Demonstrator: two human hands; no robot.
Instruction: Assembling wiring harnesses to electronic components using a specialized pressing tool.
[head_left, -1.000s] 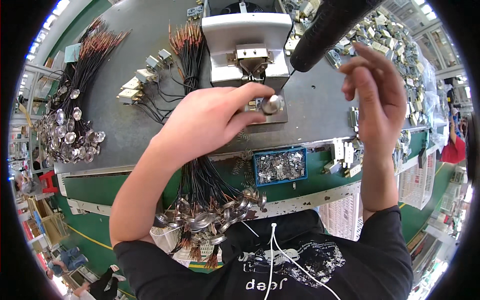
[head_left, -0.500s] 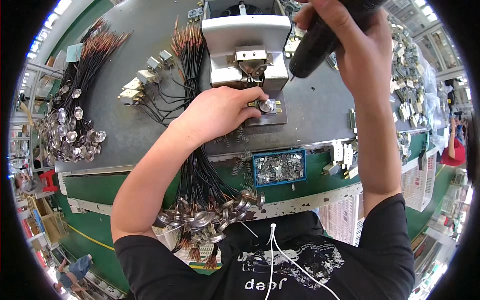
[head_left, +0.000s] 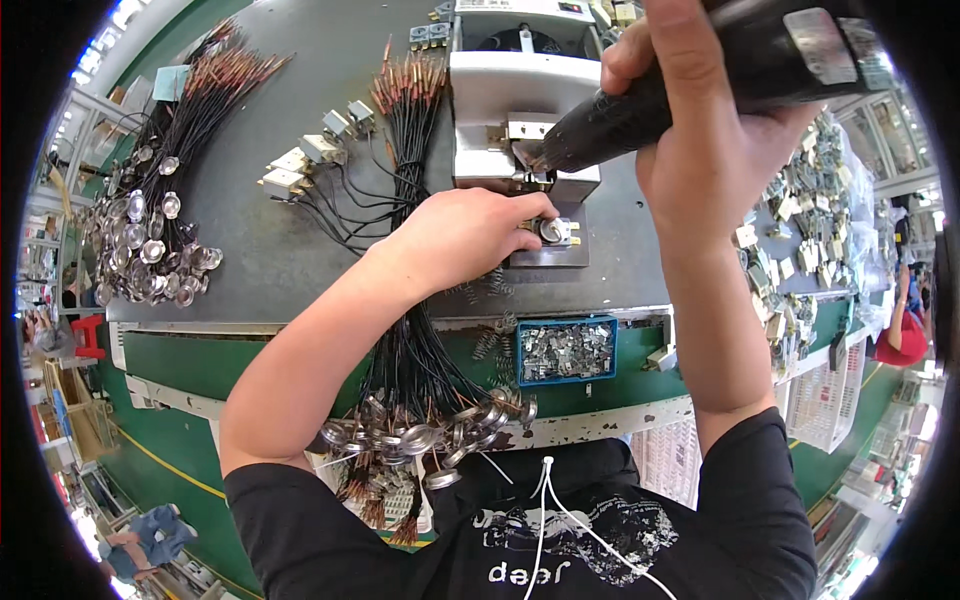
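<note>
The black driver (head_left: 620,135) is clasped in the right hand (head_left: 705,165), tilted across the silver machine's (head_left: 485,95) front. The round-topped part (head_left: 552,231) is pinched by the left hand (head_left: 462,238) on the near metal plate (head_left: 555,260); it should be held flat, fingertips clear.

Bright, even light fills the scene, with white glare burning out patches along both rims. Highlights sit on the silvery machine (head_left: 520,88) and the black tool (head_left: 765,60); shadows on the grey tabletop (head_left: 275,275) are soft. Straight edges bow toward the dark fisheye border, where distant detail seems smeared.
</note>
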